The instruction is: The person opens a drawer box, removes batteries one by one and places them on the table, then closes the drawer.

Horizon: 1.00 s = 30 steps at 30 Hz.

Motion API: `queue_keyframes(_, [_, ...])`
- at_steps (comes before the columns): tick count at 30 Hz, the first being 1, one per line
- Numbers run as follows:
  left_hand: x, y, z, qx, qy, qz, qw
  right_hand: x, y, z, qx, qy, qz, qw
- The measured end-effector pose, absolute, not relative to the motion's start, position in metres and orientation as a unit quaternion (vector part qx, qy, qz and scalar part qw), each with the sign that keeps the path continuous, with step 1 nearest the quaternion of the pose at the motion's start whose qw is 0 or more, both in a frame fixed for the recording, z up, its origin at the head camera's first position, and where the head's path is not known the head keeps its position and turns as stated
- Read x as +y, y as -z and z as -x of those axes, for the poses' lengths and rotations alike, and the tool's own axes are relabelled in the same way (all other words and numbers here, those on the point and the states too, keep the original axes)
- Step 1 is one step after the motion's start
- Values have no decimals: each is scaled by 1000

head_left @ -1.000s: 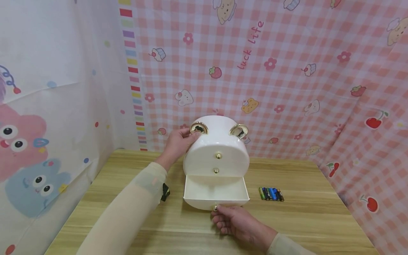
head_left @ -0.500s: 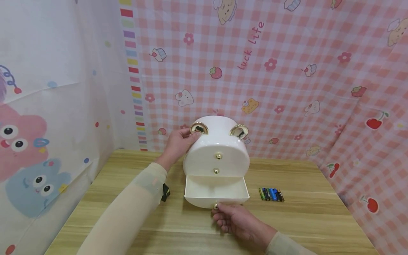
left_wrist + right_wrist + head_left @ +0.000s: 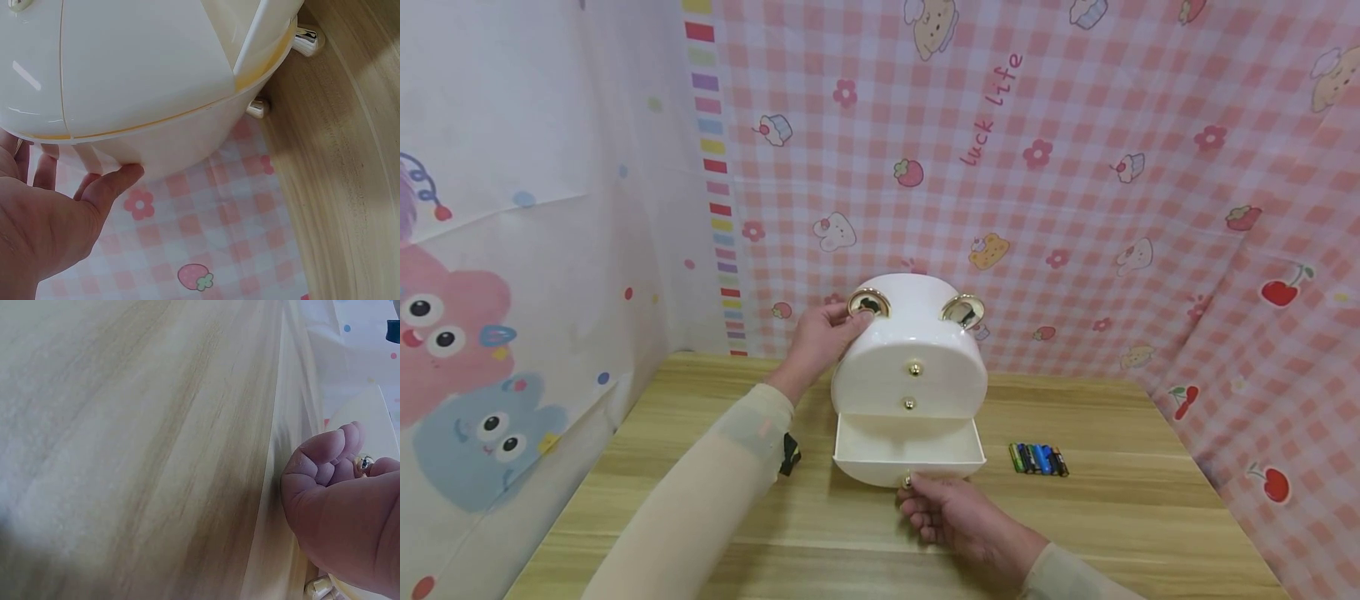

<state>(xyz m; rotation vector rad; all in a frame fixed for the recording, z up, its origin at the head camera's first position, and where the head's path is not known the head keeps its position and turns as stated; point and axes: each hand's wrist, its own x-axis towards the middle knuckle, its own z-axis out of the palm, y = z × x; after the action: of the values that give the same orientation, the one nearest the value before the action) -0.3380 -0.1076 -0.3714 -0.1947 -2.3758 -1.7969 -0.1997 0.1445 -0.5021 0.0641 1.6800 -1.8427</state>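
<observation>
A white rounded drawer box [image 3: 910, 333] with two gold-rimmed ears [image 3: 962, 311] stands on the table. Its bottom drawer [image 3: 906, 442] is pulled part way out, and its visible inside holds nothing. My right hand [image 3: 962, 517] pinches the gold knob [image 3: 907, 481] of that drawer between thumb and finger; the right wrist view also shows the knob [image 3: 364, 464]. At the box's left side, my left hand [image 3: 823, 337] has its thumb by the left ear. In the left wrist view, fingertips of this hand [image 3: 56, 212] rest against the box's curved side wall [image 3: 181, 150].
Several batteries [image 3: 1037, 458] lie in a row on the wooden table [image 3: 1097, 517], right of the box. A small dark object [image 3: 790, 454] is partly hidden behind the left sleeve. A pink checked cloth [image 3: 880, 208] hangs close behind the box.
The bottom drawer has slid slightly inward, with my right hand still pinching its knob. My left hand stays where it was on the box.
</observation>
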Motion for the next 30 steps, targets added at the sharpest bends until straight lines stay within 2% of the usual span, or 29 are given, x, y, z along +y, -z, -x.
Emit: queue_keyframes(30, [-106, 369, 336, -795, 600, 60, 68, 141, 504, 222, 653, 695, -13, 299])
